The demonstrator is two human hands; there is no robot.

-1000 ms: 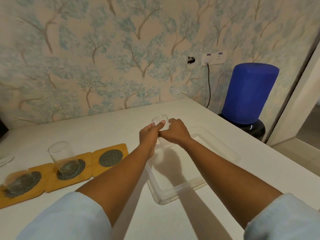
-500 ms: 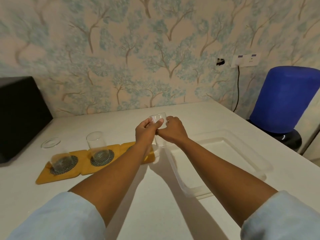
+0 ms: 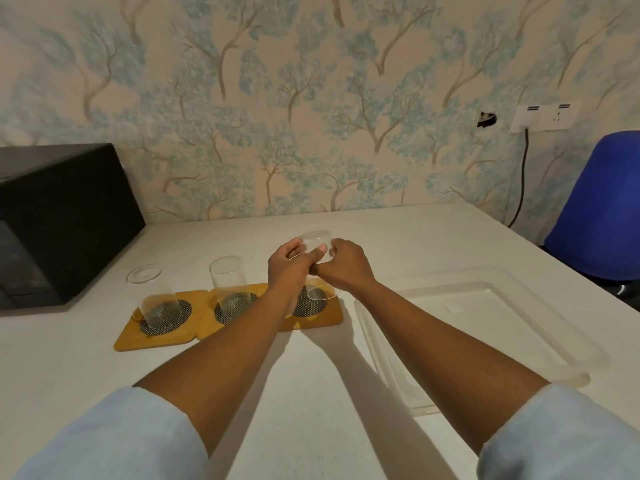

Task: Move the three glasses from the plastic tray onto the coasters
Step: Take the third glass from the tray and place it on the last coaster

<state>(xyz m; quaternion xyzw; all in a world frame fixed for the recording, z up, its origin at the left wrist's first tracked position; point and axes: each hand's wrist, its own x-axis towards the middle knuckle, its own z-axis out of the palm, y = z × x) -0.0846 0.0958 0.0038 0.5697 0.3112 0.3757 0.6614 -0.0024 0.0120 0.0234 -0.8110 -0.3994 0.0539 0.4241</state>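
Three yellow coasters with dark mesh centres lie in a row on the white table. A clear glass (image 3: 157,308) stands on the left coaster (image 3: 156,327), another glass (image 3: 230,284) on the middle coaster (image 3: 211,322). My left hand (image 3: 289,266) and my right hand (image 3: 341,266) both grip the third glass (image 3: 317,247), holding it just above the right coaster (image 3: 330,315); its base shows below my hands. The clear plastic tray (image 3: 512,344) lies to the right with no glass in it.
A black box-shaped appliance (image 3: 59,223) stands at the left against the wall. A small clear glass dish (image 3: 143,273) lies behind the coasters. A blue covered water bottle (image 3: 602,209) is at the far right, beside a wall socket (image 3: 543,116) with a black cable.
Both hands carried the third glass leftward from above the tray to above the right coaster. The view swung left, bringing the black appliance into sight.
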